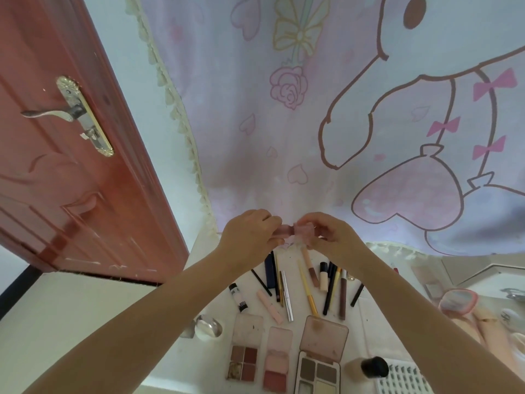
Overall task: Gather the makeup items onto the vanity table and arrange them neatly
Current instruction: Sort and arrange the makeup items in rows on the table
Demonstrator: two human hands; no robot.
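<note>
Both hands are raised above the back of the white vanity table (204, 282) and share a small pink makeup case (290, 232). My left hand (250, 237) pinches its left end and my right hand (326, 234) pinches its right end. Below them several pencils, tubes and lip glosses (312, 285) lie in a loose fan. Three open palettes sit near the front: a four-pan shadow palette (245, 356), a blush palette (277, 362) and a larger brown-toned palette (319, 365).
A red door (71, 166) stands at the left. A cartoon curtain (341, 109) hangs behind the table. A clear round object (208, 327), a black-capped bottle (373, 366), a lash tray (403, 379) and a pink hand mirror (458, 304) lie around the edges.
</note>
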